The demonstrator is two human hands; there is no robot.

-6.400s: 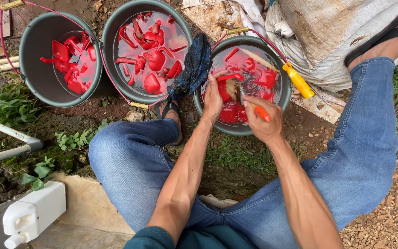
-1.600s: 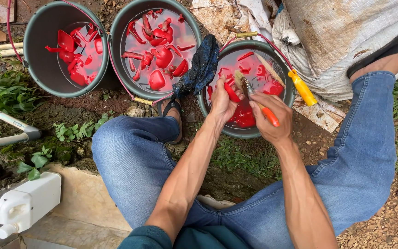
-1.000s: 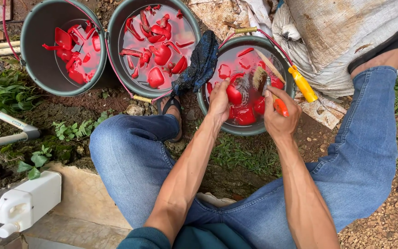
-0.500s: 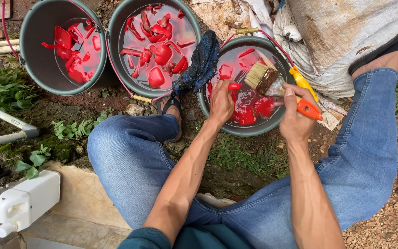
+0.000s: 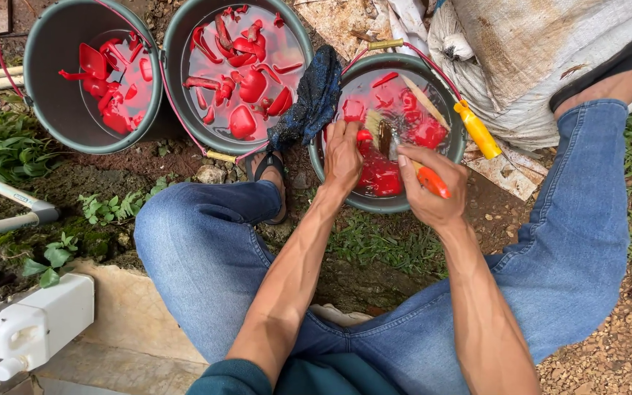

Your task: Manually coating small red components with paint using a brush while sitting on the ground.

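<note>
Below us, we saw our left hand [image 5: 343,155] pinching a red plastic piece [image 5: 364,136] over the right-hand bucket [image 5: 385,203], while our right hand [image 5: 433,189] gripped an orange-handled brush [image 5: 404,157], its bristles against that piece. Beside it, two more buckets [image 5: 177,110] held red pieces in water, and a dark cloth [image 5: 309,99] hung across two rims.

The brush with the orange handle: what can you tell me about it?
The brush is a small hand brush with a bright orange handle and pale bristles. The right hand grips the handle, so only its end shows. It is tilted, bristles toward a red piece held by the left hand, over the right-hand bucket of reddish water. Whether the bristles touch the piece is unclear.
</note>
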